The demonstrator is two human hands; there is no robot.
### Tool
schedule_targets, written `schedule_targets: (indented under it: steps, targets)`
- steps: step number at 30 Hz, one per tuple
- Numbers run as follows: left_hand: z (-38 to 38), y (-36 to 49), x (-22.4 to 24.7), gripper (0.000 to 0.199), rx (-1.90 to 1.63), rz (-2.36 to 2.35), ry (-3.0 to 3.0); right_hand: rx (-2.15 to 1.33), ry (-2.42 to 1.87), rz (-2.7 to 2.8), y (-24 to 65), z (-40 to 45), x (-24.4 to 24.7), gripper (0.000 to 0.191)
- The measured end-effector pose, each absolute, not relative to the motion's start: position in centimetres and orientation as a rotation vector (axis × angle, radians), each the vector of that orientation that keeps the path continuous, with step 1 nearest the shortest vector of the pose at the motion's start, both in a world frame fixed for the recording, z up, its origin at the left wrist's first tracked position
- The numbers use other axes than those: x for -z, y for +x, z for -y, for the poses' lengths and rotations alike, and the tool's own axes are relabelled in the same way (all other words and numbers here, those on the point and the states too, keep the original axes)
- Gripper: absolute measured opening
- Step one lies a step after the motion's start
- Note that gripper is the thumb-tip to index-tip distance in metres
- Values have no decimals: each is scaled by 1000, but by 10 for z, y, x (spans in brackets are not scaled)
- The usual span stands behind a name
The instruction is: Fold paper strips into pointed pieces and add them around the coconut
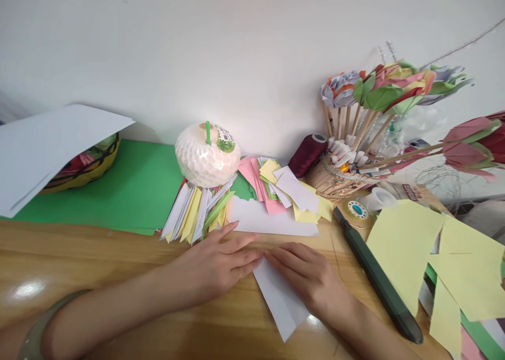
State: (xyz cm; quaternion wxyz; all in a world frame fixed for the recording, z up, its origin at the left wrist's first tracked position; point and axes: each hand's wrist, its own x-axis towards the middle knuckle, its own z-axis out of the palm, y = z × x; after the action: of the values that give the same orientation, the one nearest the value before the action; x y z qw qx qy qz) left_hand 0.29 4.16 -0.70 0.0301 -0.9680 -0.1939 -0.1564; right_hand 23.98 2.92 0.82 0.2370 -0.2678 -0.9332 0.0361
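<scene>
My left hand [221,260]: fingers spread, gripping nothing | my right hand [307,270]: fingers bent over white paper [277,297], grip hidden, can't tell | paper: one, from fingertips toward me | risk: unpinned near end could swivel, skewing it | beyond fingers: one netted fruit [205,162], one maroon spool [306,157]; right: one dark green tool [379,278]

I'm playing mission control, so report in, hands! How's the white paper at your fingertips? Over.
Left hand: fingertips at far tip of white paper. Right hand: fingers over its far end. Nothing but hands covering it; folded slips beyond left hand.
</scene>
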Motion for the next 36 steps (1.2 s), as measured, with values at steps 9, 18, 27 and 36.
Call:
schedule_targets:
  steps: [9,18,27,36]
  targets:
    - [-40,2,6,28,496,622,-2990,-131,-778,2664,243,-28,-14,34]
    - [-42,2,7,26,475,634,-3042,-582,-900,2591,272,-32,-27,25]
    - [-43,2,3,29,436,585,-2982,-916,-873,2657,262,-16,-35,25]
    - [-30,11,2,27,831,508,-2826,-3,-989,2493,243,-9,-9,29]
